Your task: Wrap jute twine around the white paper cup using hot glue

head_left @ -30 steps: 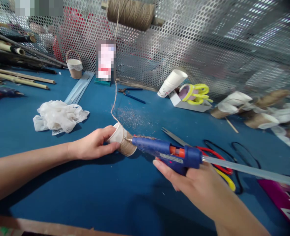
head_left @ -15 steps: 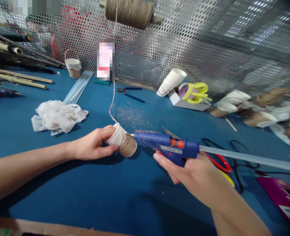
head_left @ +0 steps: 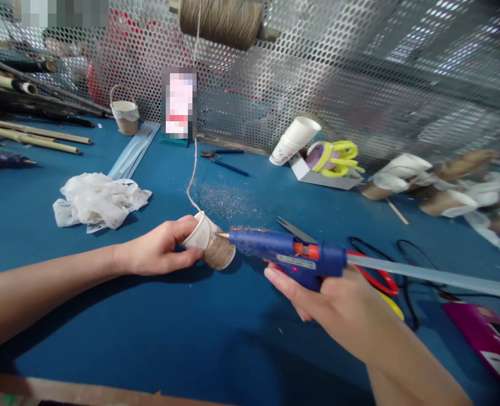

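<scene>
My left hand (head_left: 165, 248) is closed round the rim end of a white paper cup (head_left: 198, 232), which lies tilted just above or on the table. Brown twine (head_left: 219, 252) wraps the cup's lower part, and a strand of it runs up to a large twine spool (head_left: 220, 22). In my right hand (head_left: 318, 299) is a blue hot glue gun (head_left: 292, 251), gripped by its handle, with a small red light lit. Its metal nozzle touches or nearly touches the cup beside the upper edge of the wrapping. A long clear glue stick (head_left: 428, 273) sticks out of its back.
White lace (head_left: 100, 200) lies heaped at left, near pale glue sticks (head_left: 135, 151) and a small twine basket (head_left: 126, 117). Pliers (head_left: 227, 160), stacked paper cups (head_left: 294, 141) and a box of yellow pipe cleaners (head_left: 330, 169) stand behind. Scissors (head_left: 294, 230) and a black cord (head_left: 406, 282) lie at right.
Hardly anything differs. The glue gun has tilted very slightly, its back end a little lower and further right; the left hand and cup stay in place.
</scene>
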{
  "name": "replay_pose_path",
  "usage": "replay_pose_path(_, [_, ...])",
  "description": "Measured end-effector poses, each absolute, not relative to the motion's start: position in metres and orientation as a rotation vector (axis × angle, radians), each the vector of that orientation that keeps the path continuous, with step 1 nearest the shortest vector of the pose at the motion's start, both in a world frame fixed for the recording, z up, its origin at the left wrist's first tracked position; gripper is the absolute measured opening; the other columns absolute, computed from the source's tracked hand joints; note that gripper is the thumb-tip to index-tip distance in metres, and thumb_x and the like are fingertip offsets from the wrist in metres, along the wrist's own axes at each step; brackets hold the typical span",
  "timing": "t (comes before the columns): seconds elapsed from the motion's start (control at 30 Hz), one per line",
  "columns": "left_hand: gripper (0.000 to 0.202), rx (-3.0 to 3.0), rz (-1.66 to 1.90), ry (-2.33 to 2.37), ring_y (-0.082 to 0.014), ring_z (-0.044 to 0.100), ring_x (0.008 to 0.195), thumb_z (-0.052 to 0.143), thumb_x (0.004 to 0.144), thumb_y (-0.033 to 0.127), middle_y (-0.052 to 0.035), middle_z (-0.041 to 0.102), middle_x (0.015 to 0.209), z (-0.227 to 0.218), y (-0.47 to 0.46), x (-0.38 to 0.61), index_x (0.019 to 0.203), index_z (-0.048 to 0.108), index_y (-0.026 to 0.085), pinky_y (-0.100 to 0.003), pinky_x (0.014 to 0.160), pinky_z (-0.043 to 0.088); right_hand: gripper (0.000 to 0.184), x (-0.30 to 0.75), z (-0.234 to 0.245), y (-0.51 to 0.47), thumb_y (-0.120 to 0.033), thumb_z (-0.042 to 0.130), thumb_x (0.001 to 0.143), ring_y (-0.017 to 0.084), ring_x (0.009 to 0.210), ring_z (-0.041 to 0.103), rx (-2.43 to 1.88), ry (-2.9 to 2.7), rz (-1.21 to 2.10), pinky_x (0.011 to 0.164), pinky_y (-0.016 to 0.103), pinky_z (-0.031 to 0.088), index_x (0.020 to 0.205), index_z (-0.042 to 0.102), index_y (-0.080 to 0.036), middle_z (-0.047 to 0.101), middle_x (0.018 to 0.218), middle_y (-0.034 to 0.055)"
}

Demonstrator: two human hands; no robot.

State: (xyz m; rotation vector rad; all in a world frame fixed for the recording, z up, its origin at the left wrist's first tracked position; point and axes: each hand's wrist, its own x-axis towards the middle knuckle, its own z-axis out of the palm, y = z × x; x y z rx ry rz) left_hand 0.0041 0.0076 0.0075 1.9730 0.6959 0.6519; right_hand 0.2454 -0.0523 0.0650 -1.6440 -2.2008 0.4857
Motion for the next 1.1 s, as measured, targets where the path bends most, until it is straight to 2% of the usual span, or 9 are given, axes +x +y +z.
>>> replay_pose_path(0.07, [0.021, 1.964, 0.653, 0.7, -0.0156, 0.053, 0.078, 0.046, 0.082, 0.022, -0.0066, 0.055, 0.086, 0.007, 0.008, 0.004, 0.097, 0.053, 0.009, -0.026, 0.071, 0.047, 0.044, 0.246, 0.064, -0.056, -0.043, 0.049, 0.082, 0.013, 0.033, 0.047, -1.644, -2.221, 0.462, 0.044, 0.028, 0.04, 0.042, 0.044, -0.026, 0.045, 0.032, -0.0062])
replay_pose_path(0.17, [0.024, 1.965, 0.646, 0.693, -0.0165, 0.054, 0.082, 0.044, 0.083, 0.022, -0.0077, 0.057, 0.091, 0.006, 0.009, 0.003, 0.102, 0.052, 0.009, -0.027, 0.074, 0.048, 0.032, 0.245, 0.062, -0.06, -0.044, 0.049, 0.082, 0.013, 0.029, 0.044, -1.681, -2.213, 0.432, 0.039, 0.029, 0.036, 0.058, 0.06, -0.027, 0.043, 0.03, -0.0076])
replay_pose_path(0.27, [0.025, 1.989, 0.642, 0.682, -0.0171, 0.054, 0.086, 0.044, 0.084, 0.022, -0.0078, 0.057, 0.095, 0.004, 0.009, 0.002, 0.104, 0.052, 0.01, -0.028, 0.078, 0.047, 0.03, 0.244, 0.062, -0.06, -0.045, 0.049, 0.082, 0.013, 0.028, 0.043, -1.719, -2.205, 0.431, 0.038, 0.028, 0.034, 0.065, 0.065, -0.027, 0.043, 0.029, -0.0079])
replay_pose_path(0.4, [0.02, 2.016, 0.656, 0.675, -0.017, 0.053, 0.084, 0.045, 0.083, 0.02, -0.0073, 0.056, 0.09, 0.005, 0.009, 0.002, 0.096, 0.055, 0.009, -0.029, 0.078, 0.046, 0.031, 0.246, 0.064, -0.056, -0.045, 0.048, 0.082, 0.013, 0.03, 0.045, -1.703, -2.188, 0.463, 0.041, 0.028, 0.038, 0.059, 0.06, -0.027, 0.042, 0.03, -0.0075])
replay_pose_path(0.53, [0.01, 2.049, 0.725, 0.602, -0.0152, 0.052, 0.081, 0.048, 0.08, 0.013, -0.006, 0.057, 0.086, 0.007, 0.009, 0.004, 0.084, 0.056, 0.011, -0.026, 0.077, 0.045, 0.043, 0.246, 0.066, -0.052, -0.045, 0.051, 0.079, 0.013, 0.036, 0.048, -1.691, -2.128, 0.533, 0.052, 0.027, 0.047, 0.042, 0.041, -0.026, 0.043, 0.033, -0.0059])
replay_pose_path(0.63, [0.009, 2.094, 0.76, 0.555, -0.0152, 0.051, 0.08, 0.048, 0.078, 0.009, -0.0057, 0.058, 0.081, 0.006, 0.01, 0.004, 0.079, 0.056, 0.011, -0.027, 0.078, 0.044, 0.049, 0.244, 0.066, -0.051, -0.045, 0.052, 0.078, 0.012, 0.04, 0.05, -1.736, -2.03, 0.633, 0.05, 0.024, 0.048, 0.038, 0.031, -0.024, 0.042, 0.036, -0.0049])
replay_pose_path(0.77, [0.01, 2.104, 0.774, 0.526, -0.0163, 0.052, 0.084, 0.047, 0.077, 0.007, -0.0073, 0.06, 0.084, 0.005, 0.01, 0.005, 0.08, 0.057, 0.011, -0.029, 0.082, 0.043, 0.05, 0.24, 0.066, -0.05, -0.045, 0.052, 0.077, 0.011, 0.04, 0.049, -1.788, -1.899, 0.758, 0.042, 0.022, 0.045, 0.037, 0.03, -0.024, 0.042, 0.039, -0.0039])
replay_pose_path(0.9, [0.01, 2.102, 0.777, 0.519, -0.0162, 0.052, 0.085, 0.048, 0.077, 0.007, -0.0077, 0.06, 0.084, 0.006, 0.01, 0.005, 0.079, 0.057, 0.01, -0.028, 0.082, 0.043, 0.05, 0.241, 0.066, -0.046, -0.046, 0.052, 0.077, 0.011, 0.039, 0.047, -1.795, -1.902, 0.844, 0.044, 0.021, 0.047, 0.037, 0.031, -0.024, 0.038, 0.037, -0.0042])
replay_pose_path(1.1, [0.009, 2.12, 0.784, 0.522, -0.0159, 0.052, 0.083, 0.048, 0.076, 0.007, -0.006, 0.06, 0.08, 0.007, 0.009, 0.004, 0.077, 0.056, 0.011, -0.028, 0.08, 0.044, 0.051, 0.242, 0.066, -0.047, -0.047, 0.052, 0.077, 0.011, 0.039, 0.048, -1.78, -1.904, 0.844, 0.043, 0.022, 0.046, 0.038, 0.031, -0.024, 0.04, 0.038, -0.0038])
